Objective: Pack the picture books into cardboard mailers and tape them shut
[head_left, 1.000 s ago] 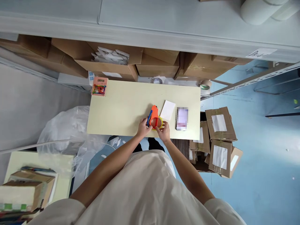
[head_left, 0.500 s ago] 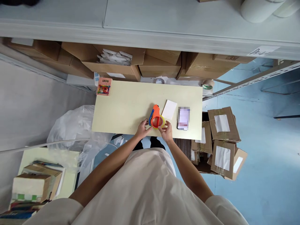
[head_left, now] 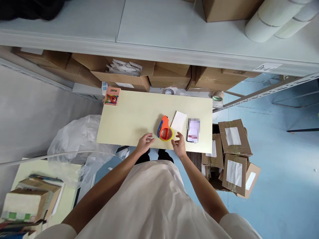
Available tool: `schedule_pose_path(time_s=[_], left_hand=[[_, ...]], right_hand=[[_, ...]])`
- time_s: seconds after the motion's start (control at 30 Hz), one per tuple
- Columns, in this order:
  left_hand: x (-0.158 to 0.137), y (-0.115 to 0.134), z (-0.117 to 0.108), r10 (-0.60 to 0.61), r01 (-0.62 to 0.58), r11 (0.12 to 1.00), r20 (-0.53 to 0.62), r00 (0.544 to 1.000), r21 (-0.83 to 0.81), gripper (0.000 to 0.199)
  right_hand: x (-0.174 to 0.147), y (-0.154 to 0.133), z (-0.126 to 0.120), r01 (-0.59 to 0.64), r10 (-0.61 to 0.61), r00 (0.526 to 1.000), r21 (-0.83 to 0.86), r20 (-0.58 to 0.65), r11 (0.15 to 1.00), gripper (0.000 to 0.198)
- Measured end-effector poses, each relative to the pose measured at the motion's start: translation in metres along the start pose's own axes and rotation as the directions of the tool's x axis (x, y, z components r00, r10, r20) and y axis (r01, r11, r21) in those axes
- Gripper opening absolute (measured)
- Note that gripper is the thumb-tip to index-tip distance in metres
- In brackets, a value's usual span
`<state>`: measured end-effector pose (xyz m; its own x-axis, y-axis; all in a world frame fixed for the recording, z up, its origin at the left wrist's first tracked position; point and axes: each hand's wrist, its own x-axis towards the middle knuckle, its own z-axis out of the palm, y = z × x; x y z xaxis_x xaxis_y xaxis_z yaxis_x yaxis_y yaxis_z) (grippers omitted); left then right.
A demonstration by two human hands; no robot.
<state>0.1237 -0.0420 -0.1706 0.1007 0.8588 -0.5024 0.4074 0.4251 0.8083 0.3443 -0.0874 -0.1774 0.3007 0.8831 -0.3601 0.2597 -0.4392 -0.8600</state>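
Note:
An orange tape dispenser point(head_left: 164, 126) with a blue part and a yellow-edged roll lies on the pale yellow table point(head_left: 132, 113). My left hand point(head_left: 145, 142) hovers open to its left, apart from it, fingers pointing right. Just right of the roll is my right hand point(head_left: 178, 144), open with bent fingers and holding nothing. Beyond the right hand lies a white rectangular pad or card stack point(head_left: 178, 120). A phone with a lit, blurred screen point(head_left: 193, 130) rests to the right of it.
A pink booklet or box point(head_left: 112, 96) sits at the table's far left corner. Open cardboard boxes point(head_left: 124, 79) line the shelf behind, under a grey upper shelf point(head_left: 159, 43). Flattened cartons point(head_left: 233, 139) are piled at the right, and clear plastic point(head_left: 74, 142) bulges at the left.
Both hands have let go of the tape dispenser and drawn apart, the left one moving farther. The dispenser stays on the table. The camera view has shifted slightly.

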Motion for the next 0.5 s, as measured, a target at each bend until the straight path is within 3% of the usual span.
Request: schedule_pose_path(time_s=[0.27,0.5], left_hand=[[-0.017,-0.003,-0.022,0.017,-0.019,0.999,0.045,0.999,0.045,0.043],[-0.038,-0.023,-0.075,0.039,-0.041,0.999,0.068,0.997,0.035,0.04]], right_hand=[[0.002,-0.013,0.001,0.022,-0.018,0.995,-0.041,0.096,0.999,0.042],[-0.006,-0.036,0.031,0.089,-0.083,0.994,-0.1,0.066,0.991,0.031]])
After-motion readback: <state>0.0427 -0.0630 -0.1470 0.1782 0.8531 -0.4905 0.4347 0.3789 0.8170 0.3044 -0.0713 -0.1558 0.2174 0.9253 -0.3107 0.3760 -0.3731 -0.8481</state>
